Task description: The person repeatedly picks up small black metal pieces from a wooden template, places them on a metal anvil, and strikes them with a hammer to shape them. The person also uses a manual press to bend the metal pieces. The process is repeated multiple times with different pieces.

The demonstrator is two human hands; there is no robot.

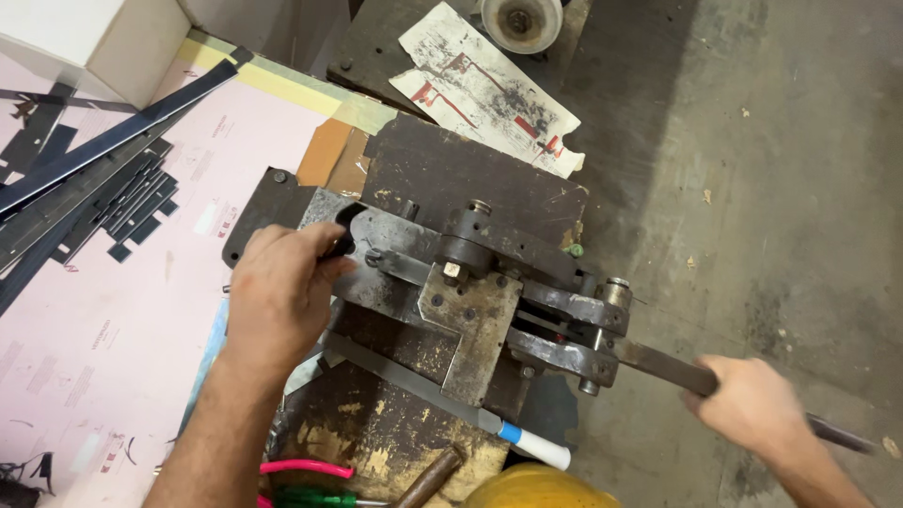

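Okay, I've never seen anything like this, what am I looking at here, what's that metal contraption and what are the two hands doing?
This is one picture from a camera worn on the person's head, looking down at their own hands. In the middle sits a heavy, worn hand-operated metal press or cutter bolted to a rusty steel base. The right hand grips its long lever handle. The left hand is closed around a dark piece at the machine's feed side; what it is stays unclear. To the left, dark metal strips lie on pink sheet. A flat bar with a blue and white end lies in front, and a stained sheet of paper lies behind.
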